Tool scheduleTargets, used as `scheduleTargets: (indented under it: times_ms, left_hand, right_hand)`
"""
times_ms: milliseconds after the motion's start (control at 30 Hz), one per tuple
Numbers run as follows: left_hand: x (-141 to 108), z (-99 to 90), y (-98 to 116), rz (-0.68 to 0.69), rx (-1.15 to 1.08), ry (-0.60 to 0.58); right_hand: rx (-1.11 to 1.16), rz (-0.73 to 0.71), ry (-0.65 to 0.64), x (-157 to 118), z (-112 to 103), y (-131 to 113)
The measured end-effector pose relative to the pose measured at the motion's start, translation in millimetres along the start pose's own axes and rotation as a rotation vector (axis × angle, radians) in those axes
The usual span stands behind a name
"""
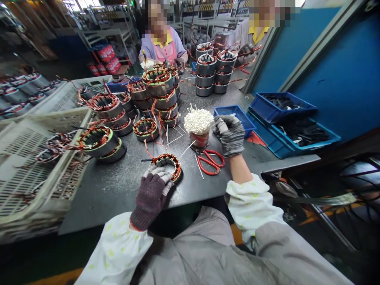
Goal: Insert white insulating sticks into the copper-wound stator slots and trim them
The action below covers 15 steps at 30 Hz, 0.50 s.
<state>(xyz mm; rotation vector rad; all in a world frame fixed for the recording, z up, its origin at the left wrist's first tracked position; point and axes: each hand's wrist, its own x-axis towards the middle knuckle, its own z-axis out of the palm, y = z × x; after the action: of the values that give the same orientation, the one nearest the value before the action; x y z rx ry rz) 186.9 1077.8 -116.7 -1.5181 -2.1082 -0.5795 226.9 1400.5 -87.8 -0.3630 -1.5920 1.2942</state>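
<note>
My left hand (152, 194), in a dark glove with pale fingertips, grips the near left rim of a motor stator (178, 168) lying on the table. Copper windings and a loose lead show around its ring. My right hand (230, 133), in a grey glove, is closed beside a cup (199, 140) packed with thin white sticks (198, 120). Its fingertips come close to the bundle's right side; what they hold, if anything, is too small to make out. Just below that hand lie red-handled scissors (211, 162), with a few loose white sticks around them.
Stacked stators (160, 93) stand behind and left, more (205, 75) farther back. White plastic crates (68, 174) line the left. At right are a small blue tray (237, 112) and blue bins (310, 138) of black pieces. Two people (166, 47) are across the table (118, 194).
</note>
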Motion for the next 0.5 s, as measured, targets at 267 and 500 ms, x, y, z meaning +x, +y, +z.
scheduleTargets:
  times_ms: [267,500]
  left_hand:
    - [-2.8,5.8,5.3,-0.060,-0.008,0.037]
    - [-5.0,8.0,14.6,-0.098,0.056,0.021]
  right_hand:
    - [0.313,0.132,-0.119,-56.6,-11.2,-36.4]
    - [0.372,0.211,-0.348,-129.8,-20.6,-58.4]
